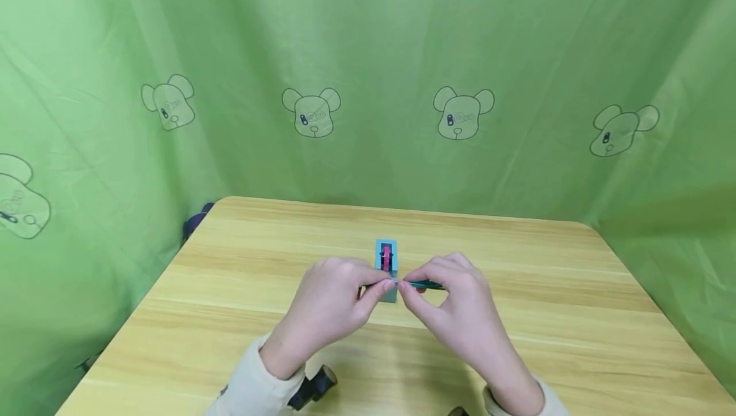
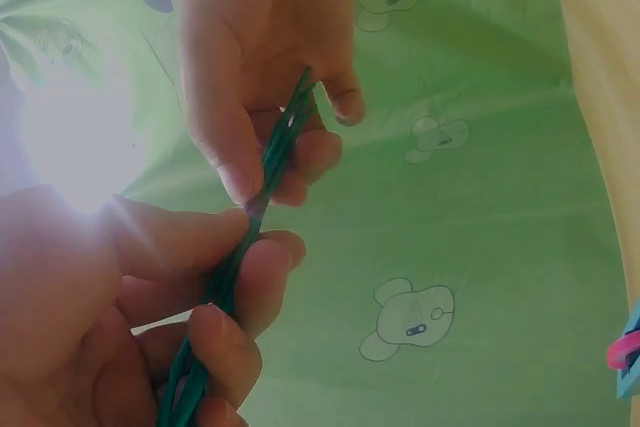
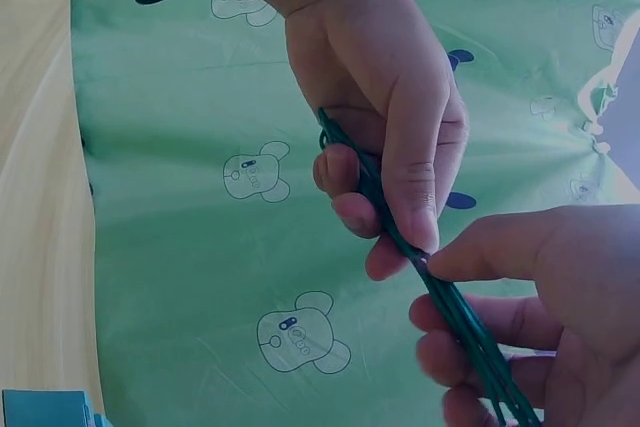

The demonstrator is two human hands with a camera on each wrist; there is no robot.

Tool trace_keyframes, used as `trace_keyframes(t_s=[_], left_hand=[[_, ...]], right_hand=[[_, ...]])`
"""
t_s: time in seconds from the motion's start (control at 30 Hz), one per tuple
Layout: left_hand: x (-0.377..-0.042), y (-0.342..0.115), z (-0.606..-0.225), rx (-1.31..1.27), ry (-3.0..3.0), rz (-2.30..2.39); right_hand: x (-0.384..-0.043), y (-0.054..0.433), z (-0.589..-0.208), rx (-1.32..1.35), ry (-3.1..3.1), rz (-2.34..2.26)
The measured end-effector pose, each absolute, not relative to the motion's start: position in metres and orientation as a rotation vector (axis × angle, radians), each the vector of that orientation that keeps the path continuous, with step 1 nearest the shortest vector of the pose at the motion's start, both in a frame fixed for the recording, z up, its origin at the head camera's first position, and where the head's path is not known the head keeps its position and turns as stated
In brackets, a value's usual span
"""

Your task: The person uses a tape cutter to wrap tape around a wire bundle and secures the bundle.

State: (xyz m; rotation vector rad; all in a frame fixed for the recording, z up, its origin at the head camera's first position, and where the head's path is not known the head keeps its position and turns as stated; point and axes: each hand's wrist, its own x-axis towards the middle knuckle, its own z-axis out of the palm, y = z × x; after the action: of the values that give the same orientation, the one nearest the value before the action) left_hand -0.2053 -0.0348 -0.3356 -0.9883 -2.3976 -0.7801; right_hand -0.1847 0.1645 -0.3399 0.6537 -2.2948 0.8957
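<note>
Both hands hold a slim bundle of looped green cord (image 3: 465,327) above the table. My left hand (image 1: 339,294) pinches it near its middle between thumb and index finger. Close beside it, my right hand (image 1: 454,301) pinches the bundle too, thumb tip nearly meeting the left one. In the left wrist view the green strands (image 2: 285,137) run from one palm to the other. A small pale patch shows on the bundle between the fingertips. Just beyond the hands stands a light blue tape dispenser (image 1: 379,257) with a pink roll (image 1: 386,254), its near part partly covered by the left fingers.
The wooden table (image 1: 230,262) has rounded far corners. A green curtain (image 1: 379,32) with bear-head prints hangs behind and along the sides. Black wrist-worn devices sit at the cuffs, the left one (image 1: 313,387) low over the table. Something dark purple (image 1: 195,221) shows past the left edge.
</note>
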Motion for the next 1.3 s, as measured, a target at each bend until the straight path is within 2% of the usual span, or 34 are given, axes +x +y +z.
trace_keyframes(t_s=[0.27, 0.47, 0.67, 1.3], left_hand=[[-0.2062, -0.0343, -0.3382, -0.988, -2.366, -0.697], [-0.2064, -0.0343, -0.3392, -1.003, -2.350, -0.664], [-0.2060, -0.0335, -0.3392, -1.000, -2.319, -0.640], [-0.2060, -0.0327, -0.3400, -0.967, -2.306, -0.712]], right_hand=[[-0.1850, 0.1631, -0.3419, 0.618, -2.377, 0.855], [-0.1863, 0.1654, -0.3417, 0.688, -2.424, 1.044], [-0.1863, 0.1657, -0.3400, 0.627, -2.468, 1.156], [-0.1901, 0.1652, -0.3448, 0.647, -2.331, 1.077]])
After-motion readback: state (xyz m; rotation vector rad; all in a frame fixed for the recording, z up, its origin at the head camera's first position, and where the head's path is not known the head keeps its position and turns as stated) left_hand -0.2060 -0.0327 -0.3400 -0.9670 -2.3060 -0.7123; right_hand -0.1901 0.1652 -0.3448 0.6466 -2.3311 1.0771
